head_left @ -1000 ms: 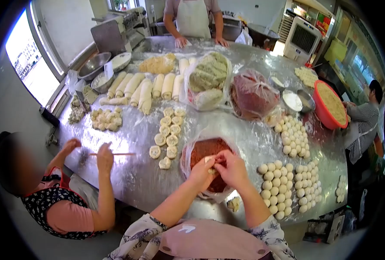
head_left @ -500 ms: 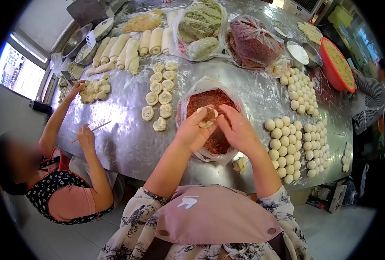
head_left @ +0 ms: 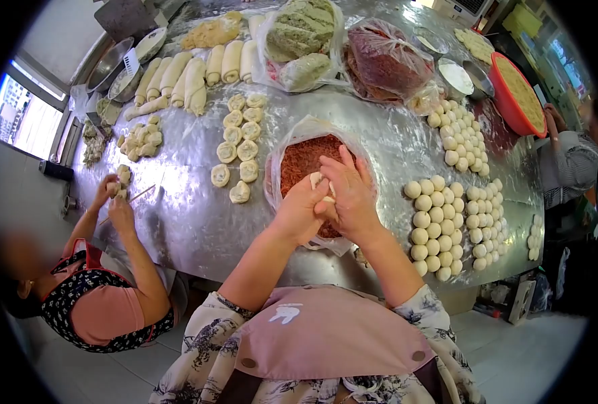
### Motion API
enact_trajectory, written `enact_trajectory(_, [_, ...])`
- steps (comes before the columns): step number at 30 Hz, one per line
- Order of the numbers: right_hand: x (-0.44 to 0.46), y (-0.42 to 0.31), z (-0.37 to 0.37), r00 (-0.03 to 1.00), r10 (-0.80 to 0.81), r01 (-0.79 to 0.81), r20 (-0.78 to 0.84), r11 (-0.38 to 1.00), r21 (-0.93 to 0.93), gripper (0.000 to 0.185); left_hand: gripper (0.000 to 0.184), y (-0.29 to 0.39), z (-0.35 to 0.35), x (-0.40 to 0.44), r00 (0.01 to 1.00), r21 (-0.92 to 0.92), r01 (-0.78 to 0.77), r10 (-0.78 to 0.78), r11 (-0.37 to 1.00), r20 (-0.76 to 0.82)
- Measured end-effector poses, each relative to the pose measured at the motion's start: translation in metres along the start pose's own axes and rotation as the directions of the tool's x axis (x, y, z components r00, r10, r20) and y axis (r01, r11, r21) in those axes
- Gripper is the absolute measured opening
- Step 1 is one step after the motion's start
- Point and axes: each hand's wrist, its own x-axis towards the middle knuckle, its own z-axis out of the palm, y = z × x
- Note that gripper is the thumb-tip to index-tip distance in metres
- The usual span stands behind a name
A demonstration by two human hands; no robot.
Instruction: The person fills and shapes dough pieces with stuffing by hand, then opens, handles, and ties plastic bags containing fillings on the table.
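Both hands meet over a plastic-lined bowl of reddish-brown filling (head_left: pixel 303 160). My left hand (head_left: pixel 300 214) is closed round a small piece of pale dough (head_left: pixel 316 180). Pressed to the same dough, my right hand (head_left: pixel 350 202) has its thumb and some fingers on it, and its upper fingers reach over the filling. The fingers partly hide the dough. Left of the bowl lie several flat dough rounds (head_left: pixel 233 135) in two columns. Several round white balls (head_left: pixel 438 229) stand in rows to the right.
At the left a co-worker (head_left: pixel 120 296) holds a thin stick (head_left: pixel 141 194) and dough. Dough rolls (head_left: pixel 194 84), a bag of green filling (head_left: pixel 300 40), a bag of dark red filling (head_left: pixel 390 60) and a red basin (head_left: pixel 516 94) stand farther back. Another person is at the right edge.
My right hand has come in against the dough, which lay open in my left hand half a second ago. The co-worker's far hand has drawn back from the dough pile with pieces. The view has tilted down.
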Motion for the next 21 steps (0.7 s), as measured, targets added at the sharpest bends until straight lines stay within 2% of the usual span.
enact_trajectory(1, [0.001,-0.001,0.002,1.0,0.003,-0.003,-0.006,1.0,0.011,0.064,0.026,-0.002,0.002,0.0,0.999,0.03,-0.012,0.013,0.999,-0.047])
enact_trajectory(4, [0.001,-0.004,0.008,0.999,0.015,-0.014,-0.042,0.999,0.031,0.061,0.026,-0.002,0.002,0.006,0.989,-0.084,0.032,-0.044,0.996,-0.141])
enact_trajectory(5, [0.001,-0.002,0.009,0.998,0.023,-0.02,-0.054,0.998,0.058,0.057,0.027,-0.002,0.015,0.006,0.966,-0.004,0.027,-0.027,1.0,-0.258])
enact_trajectory(7, [0.001,0.0,0.009,0.996,0.045,-0.038,-0.077,0.995,0.091,0.053,0.028,-0.015,-0.008,0.01,0.995,-0.028,0.021,-0.024,0.999,-0.099])
enact_trajectory(9, [0.003,0.004,0.003,0.998,0.034,-0.029,-0.056,0.996,0.087,0.05,0.029,-0.01,-0.012,0.004,0.979,-0.234,0.029,0.02,0.972,0.204])
enact_trajectory(10, [0.003,0.005,0.0,0.998,0.038,-0.033,-0.051,0.995,0.092,0.048,0.031,-0.009,-0.019,0.006,0.97,-0.288,0.124,-0.055,0.949,0.235])
enact_trajectory(13, [0.002,0.002,-0.004,0.999,0.017,-0.012,-0.048,0.995,0.095,0.041,0.034,-0.005,-0.014,0.005,0.956,-0.274,0.147,-0.065,0.95,0.286])
enact_trajectory(14, [0.002,-0.001,-0.002,0.997,0.031,-0.026,-0.075,0.997,0.068,0.037,0.036,-0.012,-0.016,0.005,0.99,-0.064,0.072,-0.063,0.995,0.128])
enact_trajectory(17, [0.002,-0.015,0.007,0.986,0.05,-0.05,-0.159,0.999,0.007,0.026,0.038,-0.009,0.0,0.004,0.999,0.019,0.047,-0.047,0.999,-0.004])
enact_trajectory(19, [0.002,-0.02,0.012,0.976,0.028,-0.033,-0.218,0.999,-0.018,0.021,0.038,-0.006,0.006,0.003,0.996,-0.01,0.058,-0.058,0.998,-0.071])
enact_trajectory(21, [0.002,-0.021,0.016,0.965,0.065,-0.052,-0.254,0.997,0.058,0.021,0.037,-0.011,0.003,0.004,0.993,-0.002,0.029,-0.029,1.0,-0.118])
